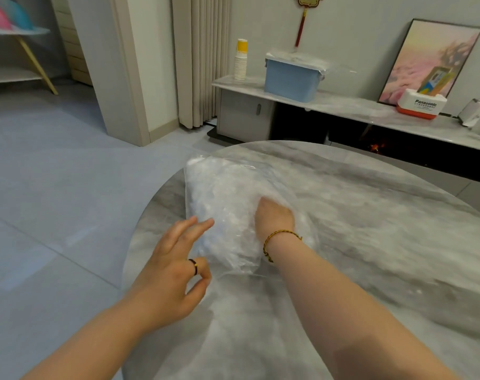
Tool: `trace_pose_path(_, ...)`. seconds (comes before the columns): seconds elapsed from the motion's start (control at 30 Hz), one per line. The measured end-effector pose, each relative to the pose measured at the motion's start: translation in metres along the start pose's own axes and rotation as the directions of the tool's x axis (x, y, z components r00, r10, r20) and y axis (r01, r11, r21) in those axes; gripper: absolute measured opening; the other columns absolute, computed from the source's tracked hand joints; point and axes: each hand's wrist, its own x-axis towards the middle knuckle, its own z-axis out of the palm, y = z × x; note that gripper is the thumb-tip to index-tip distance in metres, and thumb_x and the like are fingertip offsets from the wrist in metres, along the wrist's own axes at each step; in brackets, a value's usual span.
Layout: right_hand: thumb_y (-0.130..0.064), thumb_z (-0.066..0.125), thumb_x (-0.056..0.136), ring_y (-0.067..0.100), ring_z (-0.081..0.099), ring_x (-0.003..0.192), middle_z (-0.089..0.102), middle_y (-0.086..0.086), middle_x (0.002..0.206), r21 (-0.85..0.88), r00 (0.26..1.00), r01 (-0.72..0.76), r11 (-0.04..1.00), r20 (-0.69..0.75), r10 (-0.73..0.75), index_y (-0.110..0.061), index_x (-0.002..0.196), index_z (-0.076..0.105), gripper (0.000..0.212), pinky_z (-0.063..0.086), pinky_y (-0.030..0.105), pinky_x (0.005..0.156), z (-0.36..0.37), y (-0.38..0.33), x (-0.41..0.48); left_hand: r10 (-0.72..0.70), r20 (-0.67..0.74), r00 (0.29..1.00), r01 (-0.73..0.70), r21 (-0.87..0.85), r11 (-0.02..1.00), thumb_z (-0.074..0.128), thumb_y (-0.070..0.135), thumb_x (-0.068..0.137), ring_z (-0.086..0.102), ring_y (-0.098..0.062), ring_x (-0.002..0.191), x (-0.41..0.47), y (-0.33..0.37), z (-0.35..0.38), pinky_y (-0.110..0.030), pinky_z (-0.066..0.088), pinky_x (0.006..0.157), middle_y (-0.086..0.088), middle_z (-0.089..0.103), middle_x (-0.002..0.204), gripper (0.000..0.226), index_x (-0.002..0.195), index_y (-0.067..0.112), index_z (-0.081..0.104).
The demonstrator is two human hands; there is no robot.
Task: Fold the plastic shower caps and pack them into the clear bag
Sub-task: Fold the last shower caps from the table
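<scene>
Shower caps (233, 196), a crumpled white mass of thin plastic, fill a clear bag (197, 168) lying on the left part of a round grey marble tabletop (384, 220), close to its edge. The person's right hand (274, 218), a braided bracelet (281, 235) at the wrist, is sunk into the bag's open near end. Its fingers are hidden under film and caps, so whether they grip anything cannot be told. The left hand (173, 270), wearing a dark ring (193, 266), sits at the bag's near left corner. Its thumb and forefinger are closed together at the lip, apparently pinching the film to hold the mouth open, while the other fingers reach out straight to the bag's side.

The step in hand looks like the packing itself: folded caps being pressed deep into the bag, which already appears well stuffed, so the task seems far along. The next move likely calls for drawing the right hand out without dragging the slippery caps back with it, while the left hand holds the lip steady. After that, trapped air would need pressing out and the mouth flattening. The bag is soft and light, and lies near the tabletop's rim, so a hard shove could slide it toward the floor.
</scene>
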Motion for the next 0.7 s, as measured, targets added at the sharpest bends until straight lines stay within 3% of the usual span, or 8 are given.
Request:
trace_pose_path(0.13, -0.006, 0.035, 0.095, 0.031, 0.056, 0.102, 0.056, 0.017, 0.116, 0.292, 0.999, 0.017, 0.956, 0.037, -0.029, -0.002, 0.132, 0.029, 0.038, 0.042, 0.031, 0.075, -0.013, -0.001, -0.031, -0.006, 0.015, 1.0, 0.007, -0.059, 0.998, 0.043, 0.03, 0.078, 0.001, 0.0, 0.142, 0.005, -0.008, 0.006, -0.013, 0.004, 0.11, 0.004, 0.03, 0.144, 0.01, 0.069, 0.03, 0.048)
trace_pose_path(0.27, -0.016, 0.043, 0.095, 0.023, 0.057, 0.097, 0.061, 0.009, 0.108, 0.393, 0.955, 0.295, 0.871, -0.122, -0.269, -0.009, 0.119, 0.048, 0.026, 0.042, 0.029, 0.071, -0.021, 0.02, -0.083, -0.034, 0.039, 0.999, 0.036, -0.061, 0.997, 0.04, 0.029, 0.078, 0.022, -0.015, 0.134, 0.01, -0.012, 0.006, -0.012, 0.002, 0.111, 0.0, 0.037, 0.139, 0.01, 0.074, 0.034, 0.034)
trace_pose_path(0.33, -0.025, 0.043, 0.094, 0.013, 0.056, 0.081, 0.065, 0.003, 0.085, 0.302, 0.757, 0.599, 0.742, -0.516, -0.401, -0.016, 0.095, 0.056, 0.016, 0.043, 0.028, 0.069, -0.024, 0.042, -0.109, -0.057, 0.076, 0.995, 0.064, -0.088, 0.994, 0.038, 0.029, 0.079, 0.026, -0.012, 0.131, 0.009, -0.012, 0.004, -0.011, 0.002, 0.11, -0.002, 0.042, 0.135, 0.015, 0.074, 0.04, 0.03)
trace_pose_path(0.4, -0.038, 0.042, 0.094, 0.013, 0.053, 0.081, 0.06, 0.004, 0.086, 0.112, 0.53, 0.735, 0.668, -0.711, -0.463, -0.017, 0.09, 0.051, 0.023, 0.041, 0.021, 0.075, -0.016, 0.081, -0.121, -0.077, 0.095, 0.993, 0.089, -0.13, 0.987, 0.037, 0.03, 0.081, 0.021, 0.001, 0.133, 0.007, -0.015, 0.002, -0.008, 0.002, 0.109, 0.003, 0.046, 0.133, 0.023, 0.076, 0.051, 0.028)
trace_pose_path(0.47, -0.052, 0.041, 0.09, 0.02, 0.05, 0.101, 0.051, 0.005, 0.109, -0.017, 0.525, 0.715, 0.699, -0.648, -0.552, -0.015, 0.101, 0.048, 0.039, 0.033, 0.022, 0.095, -0.002, 0.124, -0.117, -0.076, 0.111, 0.991, 0.092, -0.139, 0.986, 0.035, 0.033, 0.083, 0.013, 0.019, 0.131, 0.005, -0.022, 0.002, -0.005, 0.002, 0.108, 0.019, 0.043, 0.132, 0.024, 0.079, 0.056, 0.033)
trace_pose_path(0.53, -0.063, 0.035, 0.088, 0.027, 0.041, 0.117, 0.041, 0.01, 0.126, -0.134, 0.602, 0.663, 0.737, -0.49, -0.631, -0.013, 0.114, 0.046, 0.057, 0.021, 0.026, 0.108, 0.013, 0.157, -0.105, -0.065, 0.105, 0.992, 0.08, -0.146, 0.986, 0.035, 0.034, 0.086, 0.007, 0.031, 0.123, 0.005, -0.024, 0.001, 0.0, 0.0, 0.104, 0.046, 0.034, 0.125, 0.02, 0.085, 0.053, 0.042)
trace_pose_path(0.63, -0.058, 0.045, 0.085, 0.031, 0.035, 0.121, 0.036, 0.013, 0.132, -0.207, 0.599, 0.663, 0.719, -0.428, -0.676, -0.013, 0.121, 0.043, 0.058, 0.02, 0.032, 0.109, 0.029, 0.165, -0.075, -0.139, 0.183, 0.973, 0.173, -0.184, 0.968, 0.034, 0.045, 0.085, -0.001, 0.043, 0.106, 0.009, -0.025, 0.001, 0.004, 0.002, 0.099, 0.051, 0.028, 0.112, 0.028, 0.087, 0.027, 0.056)
trace_pose_path(0.7, -0.047, 0.058, 0.074, 0.032, 0.035, 0.121, 0.035, 0.013, 0.132, -0.181, 0.563, 0.695, 0.696, -0.467, -0.682, -0.014, 0.116, 0.045, 0.055, 0.022, 0.035, 0.106, 0.03, 0.148, -0.056, -0.131, 0.197, 0.972, 0.173, -0.215, 0.961, 0.026, 0.056, 0.076, 0.007, 0.042, 0.108, 0.012, -0.025, 0.003, 0.007, 0.003, 0.096, 0.061, 0.036, 0.097, 0.032, 0.079, 0.039, 0.053)
